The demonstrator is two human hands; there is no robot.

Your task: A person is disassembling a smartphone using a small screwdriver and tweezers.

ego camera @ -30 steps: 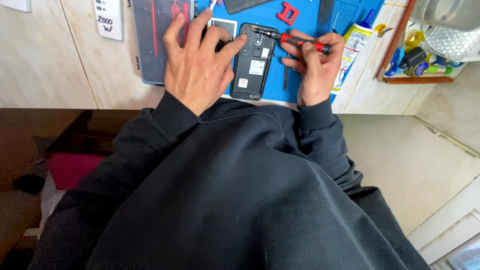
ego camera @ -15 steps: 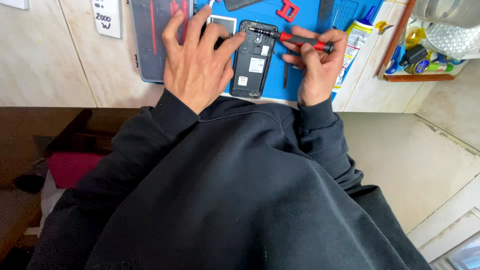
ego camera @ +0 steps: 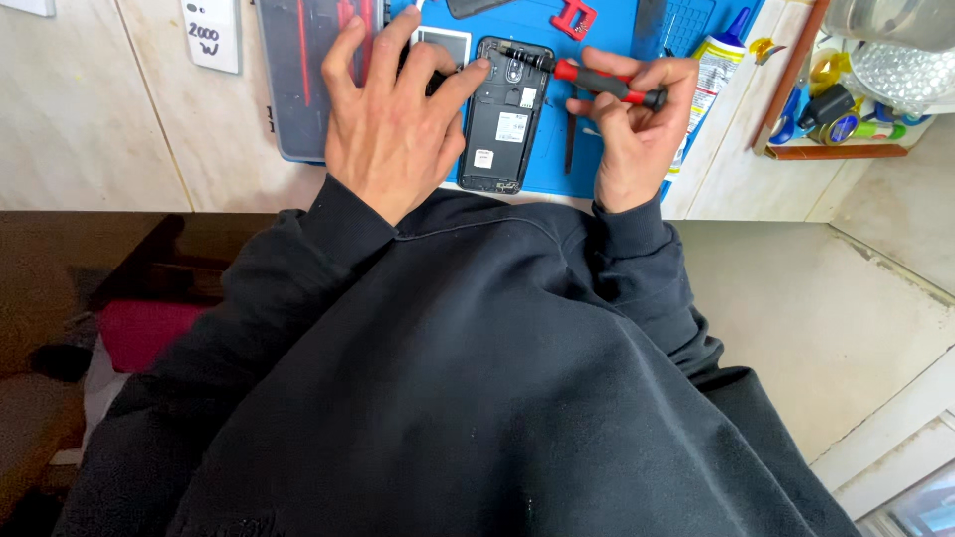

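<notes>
Right hand [ego camera: 637,129] is curled around a red-and-black screwdriver [ego camera: 597,82], fingers closed on the handle, the tool lying almost level with its tip at the top edge of an opened black phone [ego camera: 505,114] just to that hand's left. Whether the tip actually sits in a screw is too small to make out. Left hand [ego camera: 393,114] lies flat and spread on the phone's other side, its fingertips pressing the phone's upper left edge; it grips nothing, only steadies. Under its fingers a small white-framed part [ego camera: 445,45] is half covered, so its kind is unclear. Beneath both hands is a blue work mat [ego camera: 597,169], cut off at the top of the view. Beyond the left hand a dark clear-lidded case [ego camera: 298,89] runs out of frame. Past the right hand stand a glue bottle [ego camera: 718,65] and a wooden tray [ego camera: 846,129] of blurred oddments. Black sleeves and torso hide everything nearer.
</notes>
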